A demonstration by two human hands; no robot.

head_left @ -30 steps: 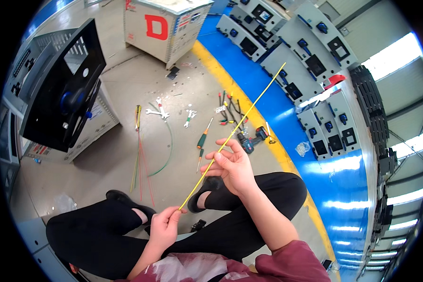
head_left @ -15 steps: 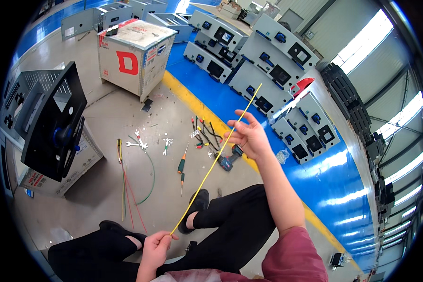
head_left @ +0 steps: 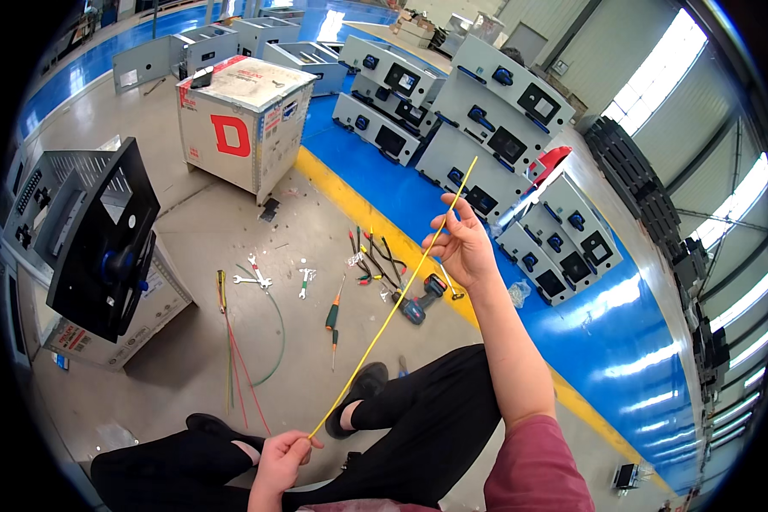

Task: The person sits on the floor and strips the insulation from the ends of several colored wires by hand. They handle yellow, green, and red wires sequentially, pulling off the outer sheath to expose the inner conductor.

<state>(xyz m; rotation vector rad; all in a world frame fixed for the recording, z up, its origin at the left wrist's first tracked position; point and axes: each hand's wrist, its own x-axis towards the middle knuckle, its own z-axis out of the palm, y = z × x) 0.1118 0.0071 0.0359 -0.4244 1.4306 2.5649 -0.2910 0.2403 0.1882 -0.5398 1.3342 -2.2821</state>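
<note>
A thin yellow wire (head_left: 384,328) runs slantwise between my two hands, above the floor and my legs. Its lower end is pinched between the thumb and fingers of my left hand (head_left: 282,461), near my lap. Higher up and to the right, my right hand (head_left: 466,246) grips the wire with thumb and forefinger, the other fingers loosely curled. Past that grip the free tip sticks up in front of grey panels. On the floor to the left lie red wires (head_left: 238,371) and a green wire (head_left: 282,341).
Wrenches (head_left: 256,275), a screwdriver (head_left: 334,311), pliers (head_left: 374,256) and a cordless drill (head_left: 418,303) lie on the floor ahead. A wooden crate (head_left: 222,175) stands beyond. At left, a metal cabinet with a black door (head_left: 102,247) rests on a box. Grey panels (head_left: 486,128) stand on blue floor.
The view has shifted slightly, so the floor things sit a little lower. Both hands keep hold of the yellow wire in nearly the same pose.
</note>
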